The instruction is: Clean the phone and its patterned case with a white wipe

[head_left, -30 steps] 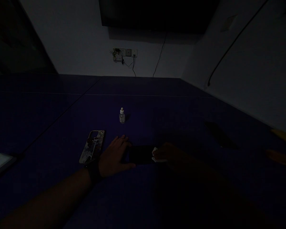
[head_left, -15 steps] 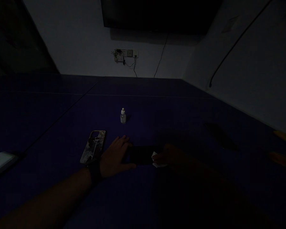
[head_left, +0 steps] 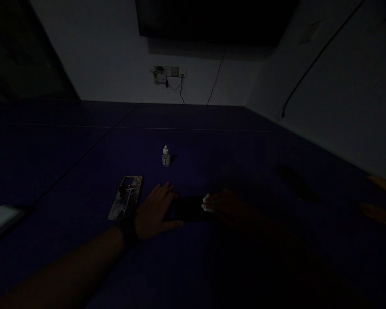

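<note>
A dark, flat phone [head_left: 189,209] lies on the blue surface, its outline faint in the dim light. My left hand [head_left: 156,210], with a dark band on the wrist, holds its left end between thumb and fingers. In deep shadow, my right hand [head_left: 227,206] is closed on a crumpled white tissue [head_left: 207,203] and presses it against the phone's right part. Left of my left hand lies a patterned phone case [head_left: 127,197] with a camera cutout. A small dropper bottle [head_left: 166,157] with a white cap stands upright beyond the hands.
Another dark, flat object [head_left: 297,183] lies to the right, near two orange-yellow items [head_left: 381,213] at the edge. At far left sits a white box-like object [head_left: 1,221]. Wall sockets [head_left: 170,72] with cables and a dark screen [head_left: 212,21] are at the back.
My right hand and the tissue have moved slightly left and away from me along the phone. My left hand, the case and the bottle have stayed in place.
</note>
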